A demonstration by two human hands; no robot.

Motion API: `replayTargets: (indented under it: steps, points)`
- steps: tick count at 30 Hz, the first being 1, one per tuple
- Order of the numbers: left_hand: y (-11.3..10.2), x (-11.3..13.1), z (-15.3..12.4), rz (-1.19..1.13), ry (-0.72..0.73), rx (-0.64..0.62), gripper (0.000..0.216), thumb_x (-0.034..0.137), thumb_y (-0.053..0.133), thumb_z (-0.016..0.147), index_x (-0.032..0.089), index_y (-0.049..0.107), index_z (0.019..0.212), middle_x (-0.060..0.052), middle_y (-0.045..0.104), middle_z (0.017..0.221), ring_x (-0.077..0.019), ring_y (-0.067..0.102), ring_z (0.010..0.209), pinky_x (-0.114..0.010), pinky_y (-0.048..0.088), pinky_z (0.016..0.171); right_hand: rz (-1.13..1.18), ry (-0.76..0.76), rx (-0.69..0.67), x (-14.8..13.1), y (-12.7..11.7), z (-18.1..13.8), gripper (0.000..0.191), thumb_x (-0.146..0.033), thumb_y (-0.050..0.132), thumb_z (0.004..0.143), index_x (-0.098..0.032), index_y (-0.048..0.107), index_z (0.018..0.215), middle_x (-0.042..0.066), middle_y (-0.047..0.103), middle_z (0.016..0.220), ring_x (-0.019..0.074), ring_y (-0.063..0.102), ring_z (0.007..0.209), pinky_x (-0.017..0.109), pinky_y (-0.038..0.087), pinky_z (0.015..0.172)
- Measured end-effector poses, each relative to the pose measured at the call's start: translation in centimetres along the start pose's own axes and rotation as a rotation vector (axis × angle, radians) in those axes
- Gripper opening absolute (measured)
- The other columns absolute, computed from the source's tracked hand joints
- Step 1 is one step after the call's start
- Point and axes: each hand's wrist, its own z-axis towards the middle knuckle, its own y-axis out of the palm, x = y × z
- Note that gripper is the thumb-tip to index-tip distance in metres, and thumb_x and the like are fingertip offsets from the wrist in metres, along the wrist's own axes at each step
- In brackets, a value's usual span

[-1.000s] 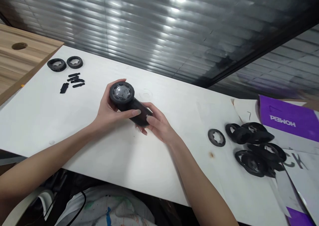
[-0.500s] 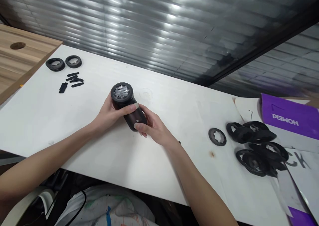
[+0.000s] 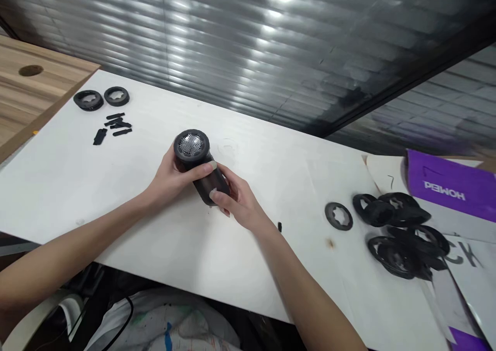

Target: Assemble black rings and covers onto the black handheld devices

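The left hand (image 3: 170, 174) and right hand (image 3: 241, 204) are both gripping the device (image 3: 202, 187) over the worktop (image 3: 155, 248), its near end now pointing less rightward, so handling is continuing.

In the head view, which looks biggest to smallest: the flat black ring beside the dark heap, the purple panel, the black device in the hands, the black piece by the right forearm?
1. Purple panel, cut off by the picture's edge
2. Perforated-headed black device, partly covered
3. Flat black ring
4. Black piece
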Motion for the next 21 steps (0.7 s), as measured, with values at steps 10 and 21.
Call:
replayTargets:
  steps: [10, 21]
  points:
    - [-0.1, -0.45, 0.2, 0.054, -0.008, -0.018, 0.053, 0.049, 0.095, 0.085, 0.021, 0.067, 0.12, -0.008, 0.074, 0.125, -0.0278, 0.07, 0.119, -0.045, 0.056, 0.107, -0.005, 0.045, -0.062, -0.07, -0.54, -0.12, 0.081, -0.059, 0.082, 0.092, -0.02, 0.054, 0.157, -0.005, 0.054, 0.078, 0.0105, 0.048, 0.057, 0.028, 0.041, 0.051]
    - [-0.27, -0.36, 0.39, 0.092, 0.017, -0.011, 0.054, 0.054, 0.093, 0.086, 0.022, 0.068, 0.121, -0.011, 0.073, 0.129, -0.0298, 0.068, 0.121, -0.044, 0.058, 0.102, -0.035, 0.052, -0.088, 0.27, -0.65, 0.01, 0.091, -0.06, 0.083, 0.09, -0.019, 0.047, 0.163, -0.004, 0.06, 0.08, 0.0124, 0.052, 0.057, 0.029, 0.046, 0.05]
